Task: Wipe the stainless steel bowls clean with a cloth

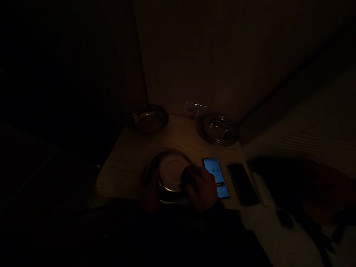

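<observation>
The scene is very dark. A round metal bowl (172, 168) lies near the front edge of the small wooden table, its pale flat base seemingly turned up. My left hand (150, 191) is closed around the bowl's left rim, mostly lost in shadow. On the right side, my right hand (203, 189) is closed over a dark pad-like thing (189, 177) that touches the bowl; its kind is too dark to tell. Just right of that hand lies a lit phone (219, 180) with a running time on its screen, partly covered by the hand.
One shiny metal bowl (149, 118) stands at the table's back left, and stacked metal bowls (220, 129) at the back right. A wall socket (194, 109) sits between them. A dark phone (244, 184) lies at the right edge. Dark cloth-like shapes (308, 193) lie further right.
</observation>
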Demonstrator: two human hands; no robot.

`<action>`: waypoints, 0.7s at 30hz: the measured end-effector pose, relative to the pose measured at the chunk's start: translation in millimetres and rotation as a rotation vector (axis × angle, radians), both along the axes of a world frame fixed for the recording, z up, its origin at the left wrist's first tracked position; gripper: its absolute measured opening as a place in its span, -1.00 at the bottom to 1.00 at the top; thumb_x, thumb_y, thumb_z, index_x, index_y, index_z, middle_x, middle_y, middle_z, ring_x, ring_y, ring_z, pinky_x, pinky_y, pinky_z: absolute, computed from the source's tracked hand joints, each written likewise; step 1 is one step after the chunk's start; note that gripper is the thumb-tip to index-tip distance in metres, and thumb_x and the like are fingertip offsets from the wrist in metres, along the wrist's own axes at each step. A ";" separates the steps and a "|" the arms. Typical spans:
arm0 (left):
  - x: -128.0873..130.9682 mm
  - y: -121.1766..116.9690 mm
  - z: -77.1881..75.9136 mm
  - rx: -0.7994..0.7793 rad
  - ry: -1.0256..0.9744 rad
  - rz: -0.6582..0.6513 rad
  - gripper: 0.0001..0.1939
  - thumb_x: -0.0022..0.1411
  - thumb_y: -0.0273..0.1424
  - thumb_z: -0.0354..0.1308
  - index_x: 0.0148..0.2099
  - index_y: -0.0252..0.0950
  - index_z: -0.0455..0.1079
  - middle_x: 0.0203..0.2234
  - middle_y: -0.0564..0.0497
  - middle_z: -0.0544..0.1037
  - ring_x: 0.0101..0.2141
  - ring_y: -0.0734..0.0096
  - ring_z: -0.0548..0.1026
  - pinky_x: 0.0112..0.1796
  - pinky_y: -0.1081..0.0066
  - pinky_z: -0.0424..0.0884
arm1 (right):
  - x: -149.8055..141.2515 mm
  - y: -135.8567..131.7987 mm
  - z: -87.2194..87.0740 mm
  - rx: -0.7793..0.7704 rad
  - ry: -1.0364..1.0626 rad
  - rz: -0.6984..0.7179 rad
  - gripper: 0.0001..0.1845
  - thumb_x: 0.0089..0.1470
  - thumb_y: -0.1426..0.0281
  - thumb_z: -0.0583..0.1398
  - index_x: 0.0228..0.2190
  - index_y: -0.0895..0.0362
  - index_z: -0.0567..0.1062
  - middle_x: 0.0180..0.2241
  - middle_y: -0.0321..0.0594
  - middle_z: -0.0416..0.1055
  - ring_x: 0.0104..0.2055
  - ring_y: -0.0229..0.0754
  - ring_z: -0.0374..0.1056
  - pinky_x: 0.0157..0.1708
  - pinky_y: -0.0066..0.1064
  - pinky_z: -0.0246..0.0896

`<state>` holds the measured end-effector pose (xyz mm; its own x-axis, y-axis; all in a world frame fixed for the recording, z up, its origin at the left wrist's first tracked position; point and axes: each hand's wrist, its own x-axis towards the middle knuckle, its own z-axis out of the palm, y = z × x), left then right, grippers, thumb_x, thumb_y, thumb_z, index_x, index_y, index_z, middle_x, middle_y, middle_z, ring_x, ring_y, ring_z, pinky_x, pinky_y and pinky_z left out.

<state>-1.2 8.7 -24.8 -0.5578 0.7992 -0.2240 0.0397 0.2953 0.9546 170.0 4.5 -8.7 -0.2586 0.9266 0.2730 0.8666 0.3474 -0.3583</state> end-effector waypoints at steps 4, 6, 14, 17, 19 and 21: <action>1.9 2.1 -2.3 -0.071 -0.032 0.033 -0.63 0.10 -0.23 0.16 -0.05 -0.23 0.42 0.04 -0.09 0.42 0.17 0.09 0.21 0.18 0.12 0.08 | -4.2 -23.8 -8.0 0.092 0.030 0.074 -0.47 0.02 0.37 0.05 0.06 0.21 0.35 -0.10 0.02 0.31 -0.10 0.04 0.22 -0.17 -0.10 0.17; 2.3 3.6 -2.8 -0.113 -0.078 0.033 -0.55 0.12 -0.16 0.13 0.03 -0.22 0.38 0.03 -0.10 0.42 0.09 0.09 0.31 0.13 0.11 0.17 | -2.5 -27.7 -11.7 0.090 0.046 0.079 -0.45 0.00 0.38 0.05 0.06 0.17 0.35 -0.11 -0.02 0.32 -0.10 0.02 0.24 -0.16 -0.10 0.18; 0.5 5.0 1.0 -0.159 -0.152 0.060 -0.44 0.11 -0.13 0.13 0.12 -0.24 0.30 0.07 -0.10 0.39 0.06 0.10 0.34 0.09 0.13 0.22 | 4.8 -7.4 -21.4 0.027 0.187 -0.091 -0.53 0.06 0.39 0.02 0.02 0.12 0.39 -0.09 -0.02 0.33 -0.07 0.01 0.28 -0.15 -0.12 0.28; -0.2 5.0 -2.2 -0.140 -0.145 0.017 -0.52 0.12 -0.17 0.13 0.07 -0.22 0.34 0.05 -0.08 0.41 0.06 0.13 0.35 0.10 0.17 0.20 | -0.9 -26.7 -22.5 0.076 0.214 -0.032 -0.48 0.02 0.43 0.06 0.06 0.07 0.35 -0.05 -0.04 0.30 -0.03 0.02 0.25 -0.13 -0.10 0.27; -2.0 4.2 -8.5 -0.123 -0.096 -0.010 -0.54 0.12 -0.17 0.13 0.05 -0.21 0.37 0.06 -0.09 0.40 0.07 0.11 0.33 0.12 0.15 0.18 | -2.2 -26.7 -22.1 0.084 0.230 -0.041 -0.50 0.02 0.44 0.06 0.04 0.09 0.37 -0.08 -0.05 0.31 -0.05 0.01 0.26 -0.13 -0.10 0.27; -5.1 2.5 -16.0 -0.082 -0.015 -0.030 -0.58 0.13 -0.17 0.11 0.02 -0.21 0.40 0.08 -0.10 0.37 0.11 0.07 0.29 0.14 0.11 0.13 | -0.4 -12.4 -21.5 0.074 0.239 -0.079 -0.55 0.03 0.41 0.05 -0.01 0.12 0.42 -0.12 -0.04 0.33 -0.08 0.00 0.28 -0.14 -0.10 0.28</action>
